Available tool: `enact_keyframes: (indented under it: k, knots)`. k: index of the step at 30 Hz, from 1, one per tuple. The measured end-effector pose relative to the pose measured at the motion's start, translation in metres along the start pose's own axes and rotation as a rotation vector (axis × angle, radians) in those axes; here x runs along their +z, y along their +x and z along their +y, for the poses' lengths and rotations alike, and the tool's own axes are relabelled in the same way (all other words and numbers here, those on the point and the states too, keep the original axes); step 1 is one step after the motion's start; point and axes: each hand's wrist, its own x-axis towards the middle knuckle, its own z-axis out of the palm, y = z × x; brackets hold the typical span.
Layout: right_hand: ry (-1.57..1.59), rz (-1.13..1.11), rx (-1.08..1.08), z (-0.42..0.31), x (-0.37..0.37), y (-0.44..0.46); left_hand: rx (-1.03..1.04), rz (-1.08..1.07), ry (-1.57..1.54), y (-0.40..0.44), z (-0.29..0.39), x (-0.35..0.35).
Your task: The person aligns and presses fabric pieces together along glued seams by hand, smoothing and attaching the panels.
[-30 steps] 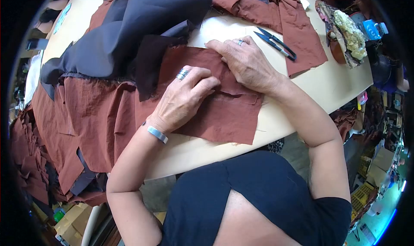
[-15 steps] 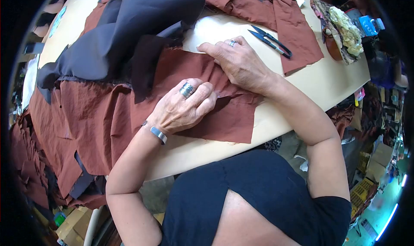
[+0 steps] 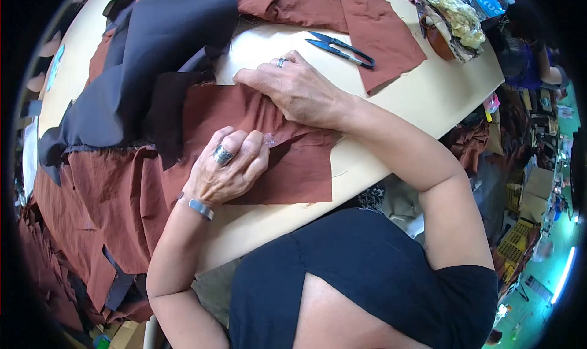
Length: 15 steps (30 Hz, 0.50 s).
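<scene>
Rust-brown fabric [image 3: 299, 171] lies over the pale tabletop's front edge, with a raised fold between my hands. My left hand [image 3: 229, 163], with a wide ring and a metal bracelet, is closed on the fabric at the lower left of that fold. Beyond it, to the right, my right hand [image 3: 298, 92] has its fingers curled down onto the same fabric, pinching it; its fingertips are partly hidden. A small whitish spot shows on the fabric beside my left fingers. Dark thread snips [image 3: 340, 49] lie on the table beyond my right hand.
Dark grey fabric [image 3: 174, 37] is heaped at the left, and more brown cloth [image 3: 382, 40] lies at the back. A patterned bundle [image 3: 452, 18] and a blue-labelled bottle [image 3: 490, 3] stand back right. The table edge [image 3: 428, 142] runs past my right forearm.
The view has shifted, so the table and snips appear further left. My left hand has moved slightly toward me relative to my right, and the fabric fold between them has opened wider.
</scene>
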Motion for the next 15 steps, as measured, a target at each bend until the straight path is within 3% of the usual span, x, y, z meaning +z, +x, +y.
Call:
enact_keyframes:
  k: [8, 12, 15]
  knots:
    - [0.058, 0.049, 0.021, 0.004, 0.001, 0.000, -0.358, -0.036, -0.225, -0.005, 0.004, 0.008]
    - [0.082, 0.092, 0.023, 0.004, -0.001, -0.003, -0.426, -0.017, -0.198, -0.009, -0.003, 0.004]
    - [0.064, 0.076, 0.033, 0.007, -0.002, -0.006, -0.353, -0.072, -0.184, -0.010, -0.007, 0.000]
